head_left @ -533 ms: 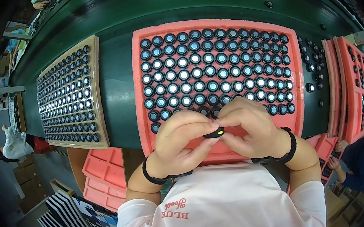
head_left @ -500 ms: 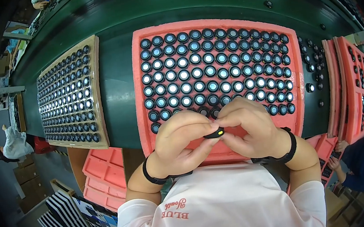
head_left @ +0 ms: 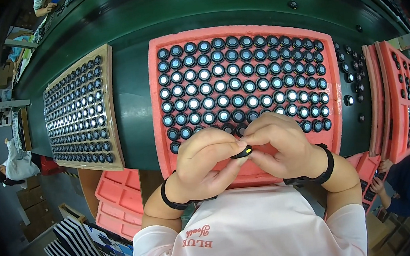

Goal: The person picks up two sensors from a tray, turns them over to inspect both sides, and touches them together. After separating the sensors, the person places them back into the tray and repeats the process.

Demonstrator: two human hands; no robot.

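Observation:
Between the fingertips of both hands is a small black round part (head_left: 240,152) with a yellow mark on its edge. My left hand (head_left: 205,162) pinches it from the left, and my right hand (head_left: 282,145) grips it from the right. Both hands are over the near edge of a pink foam tray (head_left: 154,68). Rows of similar black round parts (head_left: 219,70) with shiny pale centres fill much of that tray. My hands hide some parts in its nearest rows.
On the green bench (head_left: 134,100), a brown tray (head_left: 111,83) of similar parts lies to the left. Loose black parts (head_left: 349,100) and stacked pink trays (head_left: 375,90) are at the right. A co-worker's hands (head_left: 377,183) show at lower right; pink trays (head_left: 117,192) fill a box at lower left.
The trays appear slightly lower in the picture. Both hands keep their pinch on the black part, which looks turned a little.

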